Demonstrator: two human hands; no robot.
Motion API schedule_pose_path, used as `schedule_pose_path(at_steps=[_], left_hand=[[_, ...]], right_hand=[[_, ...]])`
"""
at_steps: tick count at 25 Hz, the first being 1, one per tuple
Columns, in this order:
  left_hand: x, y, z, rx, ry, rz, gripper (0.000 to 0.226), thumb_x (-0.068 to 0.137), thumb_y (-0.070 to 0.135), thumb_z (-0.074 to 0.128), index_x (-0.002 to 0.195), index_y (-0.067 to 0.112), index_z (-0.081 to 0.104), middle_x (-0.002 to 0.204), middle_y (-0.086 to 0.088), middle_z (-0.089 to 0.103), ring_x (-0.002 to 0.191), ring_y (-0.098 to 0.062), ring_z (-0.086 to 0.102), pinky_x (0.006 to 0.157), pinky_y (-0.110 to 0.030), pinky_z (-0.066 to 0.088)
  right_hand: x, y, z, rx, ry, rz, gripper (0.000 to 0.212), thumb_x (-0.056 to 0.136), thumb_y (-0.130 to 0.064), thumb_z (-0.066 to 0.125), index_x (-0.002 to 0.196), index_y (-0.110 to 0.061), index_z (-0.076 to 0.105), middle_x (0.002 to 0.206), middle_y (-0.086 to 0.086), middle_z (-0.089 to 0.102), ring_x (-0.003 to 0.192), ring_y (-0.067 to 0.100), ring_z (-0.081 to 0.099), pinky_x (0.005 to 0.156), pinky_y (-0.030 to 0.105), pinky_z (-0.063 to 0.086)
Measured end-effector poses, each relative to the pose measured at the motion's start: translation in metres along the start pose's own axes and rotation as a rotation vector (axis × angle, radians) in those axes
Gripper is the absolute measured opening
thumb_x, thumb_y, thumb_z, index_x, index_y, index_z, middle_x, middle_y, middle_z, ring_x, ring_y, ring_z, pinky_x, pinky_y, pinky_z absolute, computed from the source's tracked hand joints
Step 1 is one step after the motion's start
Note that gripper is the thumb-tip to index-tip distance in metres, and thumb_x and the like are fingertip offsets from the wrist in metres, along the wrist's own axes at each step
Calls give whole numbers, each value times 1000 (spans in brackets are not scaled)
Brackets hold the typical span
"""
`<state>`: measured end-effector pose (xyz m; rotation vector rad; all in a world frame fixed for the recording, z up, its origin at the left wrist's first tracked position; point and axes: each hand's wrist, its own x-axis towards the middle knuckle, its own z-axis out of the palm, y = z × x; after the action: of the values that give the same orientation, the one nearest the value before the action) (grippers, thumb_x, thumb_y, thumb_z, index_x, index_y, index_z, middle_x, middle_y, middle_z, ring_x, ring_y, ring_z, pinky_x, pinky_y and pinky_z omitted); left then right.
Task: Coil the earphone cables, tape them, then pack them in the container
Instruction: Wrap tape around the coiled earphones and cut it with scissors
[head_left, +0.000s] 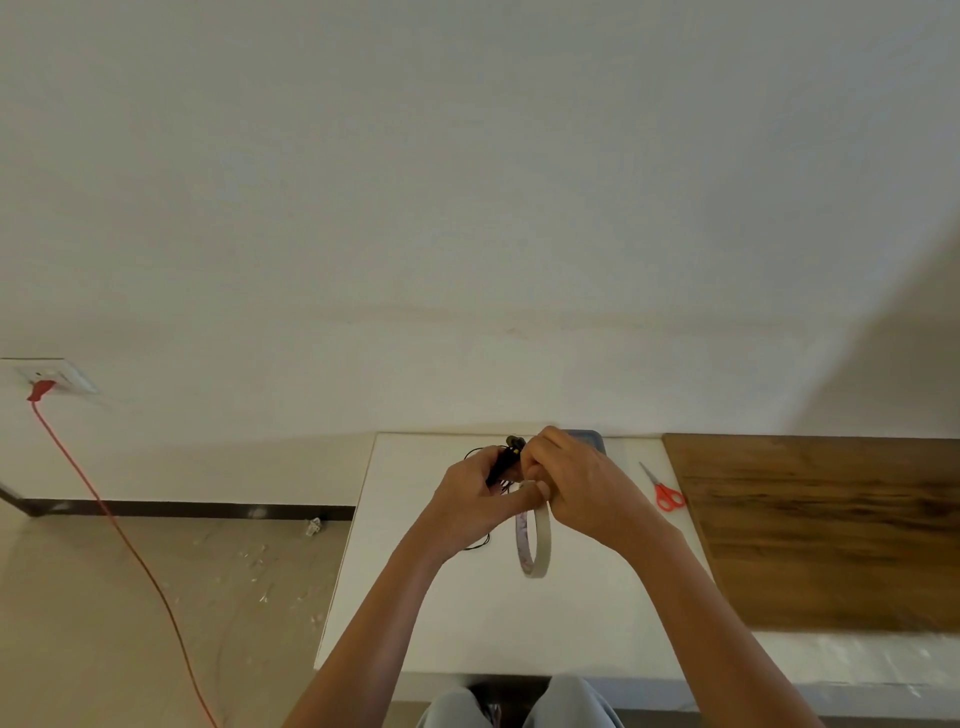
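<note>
A bundle of black earphone cables (503, 464) is being gripped in the left hand (470, 501), whose fingers are closed around it above a white table (447, 597). The earbud ends are being shown at the top of the bundle, toward twelve o'clock, while thin loops of cable are hanging out at nine o'clock and below the hand at six o'clock. The right hand (576, 486) is being pressed up against the left, at its three o'clock side, so that the two hands are touching; its fingers are curled shut on the upper edge of a beige tape roll (535, 540). The roll is being held on edge, hanging down from the right hand toward six o'clock, just beside the bundle. Whether a strip of tape is already touching the cables cannot be told, as the contact is hidden by the fingers.

A dark container (589, 439) is being partly covered by the right hand at the far edge of the table, at twelve o'clock from the hands. Red-handled scissors (662, 491) are lying flat at three o'clock, near the right wrist, just beside a brown wooden board (831, 530). A red cord (119, 535) is being led from a wall socket (54, 375) down across the floor at nine o'clock.
</note>
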<state>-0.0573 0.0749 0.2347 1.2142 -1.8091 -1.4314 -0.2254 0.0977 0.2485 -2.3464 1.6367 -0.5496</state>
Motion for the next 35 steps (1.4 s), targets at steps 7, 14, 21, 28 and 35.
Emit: schedule_pose_path(at_steps=[7, 14, 21, 28, 35], left_hand=[[4, -10, 0, 144, 89, 39, 21, 74, 36, 76, 85, 23, 64, 66, 23, 60, 58, 6, 49, 56, -7, 35], [7, -6, -10, 96, -51, -63, 27, 72, 40, 70, 67, 19, 54, 65, 3, 48, 65, -14, 46, 67, -30, 35], [9, 4, -24, 105, -168, -140, 49, 75, 41, 66, 78, -5, 51, 71, -9, 36, 68, -21, 30, 66, -35, 23], [3, 6, -22, 35, -118, -115, 48, 76, 49, 64, 83, 1, 58, 71, -7, 37, 67, -19, 34, 66, -33, 26], [-1, 3, -26, 16, -178, -124, 27, 74, 25, 74, 94, 7, 68, 85, -16, 61, 83, -26, 58, 83, -34, 45]], right_hand=[[-7, -8, -2, 216, 171, 56, 25, 93, -1, 47, 82, -23, 45, 81, -14, 47, 70, 6, 47, 62, 26, 45], [2, -12, 3, 219, 191, -26, 15, 91, 4, 46, 89, -7, 56, 89, 1, 55, 79, 19, 56, 68, 32, 49], [3, -20, 15, 189, 329, -136, 16, 89, 3, 41, 88, -3, 55, 87, 3, 54, 64, 18, 52, 52, 32, 48], [20, -16, 11, 405, 203, 71, 23, 95, 0, 40, 88, -19, 49, 77, -6, 60, 72, 14, 57, 60, 28, 50], [22, -13, 12, 286, 93, -77, 17, 95, -5, 43, 89, -19, 51, 85, -4, 56, 75, 17, 57, 66, 31, 51]])
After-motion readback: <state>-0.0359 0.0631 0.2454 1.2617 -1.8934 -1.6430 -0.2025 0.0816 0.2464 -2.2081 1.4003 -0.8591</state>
